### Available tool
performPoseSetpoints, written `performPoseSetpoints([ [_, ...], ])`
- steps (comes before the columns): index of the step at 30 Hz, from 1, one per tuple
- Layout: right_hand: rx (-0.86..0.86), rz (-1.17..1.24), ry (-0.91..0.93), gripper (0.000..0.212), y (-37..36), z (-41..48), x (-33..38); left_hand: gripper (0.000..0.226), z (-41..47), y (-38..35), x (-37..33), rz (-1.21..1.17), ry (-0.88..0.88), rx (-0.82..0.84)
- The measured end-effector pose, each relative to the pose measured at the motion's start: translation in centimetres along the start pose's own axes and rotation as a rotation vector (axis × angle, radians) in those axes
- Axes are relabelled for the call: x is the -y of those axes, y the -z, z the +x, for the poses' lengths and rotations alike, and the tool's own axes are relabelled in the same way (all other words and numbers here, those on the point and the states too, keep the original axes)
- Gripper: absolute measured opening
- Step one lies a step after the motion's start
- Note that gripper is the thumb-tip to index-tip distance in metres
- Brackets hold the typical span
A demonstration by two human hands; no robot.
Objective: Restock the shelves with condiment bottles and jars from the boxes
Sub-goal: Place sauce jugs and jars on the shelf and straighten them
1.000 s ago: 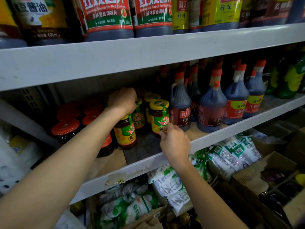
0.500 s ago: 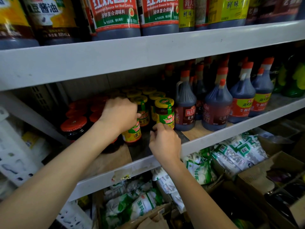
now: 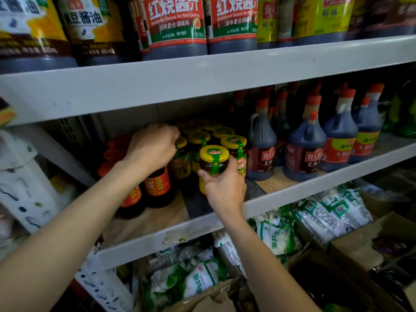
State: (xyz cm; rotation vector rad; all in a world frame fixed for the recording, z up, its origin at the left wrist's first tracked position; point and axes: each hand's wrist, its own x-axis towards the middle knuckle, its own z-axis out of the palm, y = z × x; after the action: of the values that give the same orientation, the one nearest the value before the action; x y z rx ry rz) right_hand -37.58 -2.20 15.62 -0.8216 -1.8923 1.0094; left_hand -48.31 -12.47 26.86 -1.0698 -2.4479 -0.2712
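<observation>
Stock colours: jar in right hand, yellow lid, green seal strip, dark brown contents. Left of left hand, lids red. Right of right hand, jugs dark, orange-red caps, red-and-yellow labels. Below hands, bags white, green print.

A grocery shop: grey shelves packed with labelled sauce bottles and jars.

The single wide-angle view sits at the person's head, close to the rack, facing forward and slightly down onto the middle shelf, with the upper shelf bowed across the top and cardboard boxes along the bottom edge.
</observation>
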Motion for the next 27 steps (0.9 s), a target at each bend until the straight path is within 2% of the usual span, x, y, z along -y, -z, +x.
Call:
performPoseSetpoints([
  [4,0.057,-0.089,0.027,0.079,1.6,0.4,-0.4,0.027,1.4,-2.0,1.5,0.047,0.004,0.076],
  [7,0.099,-0.071,0.039,0.077,1.7,0.3,-0.6,0.036,2.7,-2.7,2.1,-0.005,-0.011,0.190],
  [12,0.086,-0.081,0.094,0.080,1.7,0.2,-0.7,0.039,4.5,-2.8,1.9,-0.016,-0.028,0.314],
  [16,0.073,-0.067,0.110,0.081,1.6,0.2,-0.8,0.044,4.9,-2.9,1.7,0.071,-0.041,0.290],
  [21,0.069,-0.032,0.106,0.079,1.0,0.1,-0.4,0.046,4.5,-2.5,1.9,0.025,-0.041,0.282],
  [27,0.176,-0.019,0.154,0.077,-2.4,-0.5,1.4,0.021,1.9,-0.4,3.2,-0.067,0.075,0.200],
])
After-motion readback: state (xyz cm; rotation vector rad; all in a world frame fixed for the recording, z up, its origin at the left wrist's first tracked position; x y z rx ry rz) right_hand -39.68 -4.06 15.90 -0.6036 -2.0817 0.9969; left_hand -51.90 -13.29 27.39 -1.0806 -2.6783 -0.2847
